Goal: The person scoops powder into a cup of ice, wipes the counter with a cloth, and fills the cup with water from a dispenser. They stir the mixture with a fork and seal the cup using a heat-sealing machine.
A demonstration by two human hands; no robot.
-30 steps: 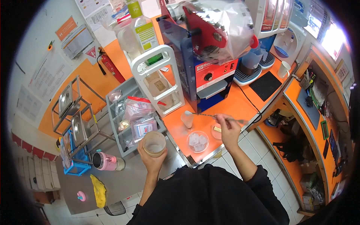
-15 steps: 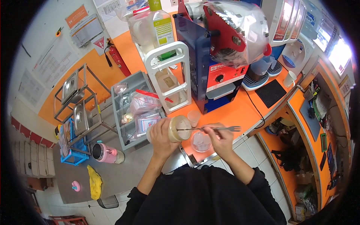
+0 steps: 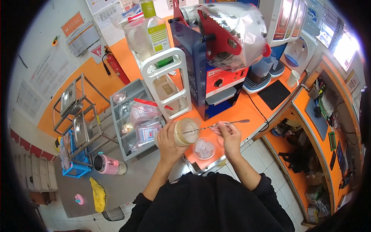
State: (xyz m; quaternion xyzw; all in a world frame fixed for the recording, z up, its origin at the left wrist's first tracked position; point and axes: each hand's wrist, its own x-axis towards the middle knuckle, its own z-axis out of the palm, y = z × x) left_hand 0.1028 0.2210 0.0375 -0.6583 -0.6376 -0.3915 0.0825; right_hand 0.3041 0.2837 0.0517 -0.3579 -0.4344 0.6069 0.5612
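My left hand (image 3: 168,144) is wrapped round a clear jar (image 3: 187,132) with pale contents, tilted with its mouth towards me. Between the fingers of my right hand (image 3: 228,135) is a long metal utensil (image 3: 210,127) with a twisted stem. Its fork end points right and its other end reaches into the jar's mouth. Just below the jar, a clear round cup (image 3: 204,148) holding ice-like pieces stands on the orange counter. Another clear cup is partly hidden by my right hand.
A grey divided tray (image 3: 133,152) of packets lies left of a white rack (image 3: 166,85). Behind stands a red and blue machine (image 3: 222,82). A pink flask (image 3: 109,164) and yellow cloth (image 3: 98,194) are on the grey table. The counter's front edge is close to my hands.
The utensil's fork end has turned and tilted slightly upward, with my right hand moved a little. The view has shifted, and the ice-filled cup shows more clearly.
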